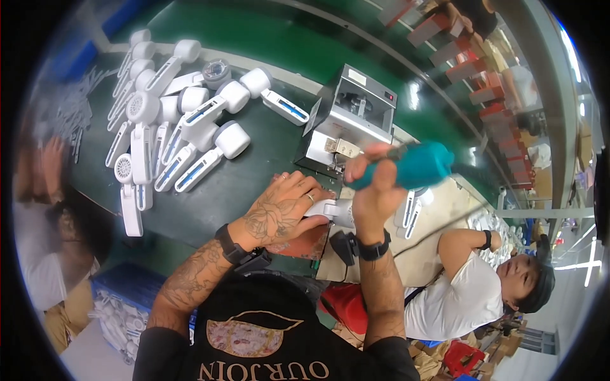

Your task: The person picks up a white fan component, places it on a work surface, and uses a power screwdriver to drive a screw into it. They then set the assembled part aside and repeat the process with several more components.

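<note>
We saw the white fan (329, 209) lying near the front of the bench (95, 174), partly covered by the two hands, its rounded head toward the right hand. The left hand (279, 208) pinched it between the thumb below and the fingers above, a ring on one finger and tattoos across its back. The right hand (375, 181) was wrapped around a teal power tool (410, 166), its thick end pointing right, above the fan. Both hand and tool were blurred, so we could not fairly tell whether the tip touched anything. A reddish board (302, 246) showed beneath the left hand, and each wrist wore a black band.

Just beyond the tool we saw a grey metal machine (356, 105) with a see-through window. To its left stood a crowded group of white fans (206, 114), many with a blue strip along the handle. A few more fans (410, 213) lay to the right, on a pale sheet (432, 244).

Farther out, a blue crate (121, 289) of white parts sat low on the left. A co-worker in a white shirt (457, 295) was on the right, and another person's arm (51, 168) reached in from the left.
</note>
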The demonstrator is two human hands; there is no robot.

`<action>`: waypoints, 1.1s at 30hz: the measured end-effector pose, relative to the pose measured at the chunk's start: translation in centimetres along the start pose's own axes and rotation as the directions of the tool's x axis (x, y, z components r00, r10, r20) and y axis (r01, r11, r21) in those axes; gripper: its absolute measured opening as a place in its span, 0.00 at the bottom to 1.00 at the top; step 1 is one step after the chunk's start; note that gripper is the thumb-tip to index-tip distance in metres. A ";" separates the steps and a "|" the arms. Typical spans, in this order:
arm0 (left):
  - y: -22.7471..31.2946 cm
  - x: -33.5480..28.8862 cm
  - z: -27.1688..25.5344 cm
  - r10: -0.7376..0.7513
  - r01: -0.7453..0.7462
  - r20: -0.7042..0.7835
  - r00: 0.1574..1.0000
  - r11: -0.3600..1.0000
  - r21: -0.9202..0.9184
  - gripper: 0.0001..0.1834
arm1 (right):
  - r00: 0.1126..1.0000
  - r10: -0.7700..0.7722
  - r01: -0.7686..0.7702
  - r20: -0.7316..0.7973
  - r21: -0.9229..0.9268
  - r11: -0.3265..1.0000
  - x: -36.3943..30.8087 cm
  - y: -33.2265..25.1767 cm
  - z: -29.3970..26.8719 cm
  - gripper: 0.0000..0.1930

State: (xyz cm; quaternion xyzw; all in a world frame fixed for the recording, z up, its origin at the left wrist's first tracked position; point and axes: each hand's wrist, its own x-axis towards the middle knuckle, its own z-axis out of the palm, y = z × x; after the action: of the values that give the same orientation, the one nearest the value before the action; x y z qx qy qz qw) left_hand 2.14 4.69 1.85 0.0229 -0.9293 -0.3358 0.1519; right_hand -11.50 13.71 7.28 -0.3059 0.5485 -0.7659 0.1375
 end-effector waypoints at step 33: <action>0.3 0.0 -0.3 0.009 -0.008 0.032 0.999 1.000 -0.002 0.22 | 0.999 -0.046 0.046 0.015 -0.047 0.998 -0.7 -0.8 -0.6 0.24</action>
State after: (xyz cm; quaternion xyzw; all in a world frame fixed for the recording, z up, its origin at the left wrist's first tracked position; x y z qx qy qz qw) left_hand 2.24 4.72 2.26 0.0134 -0.9315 -0.3362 0.1385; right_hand -11.25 14.85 7.66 -0.3269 0.5584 -0.7535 0.1164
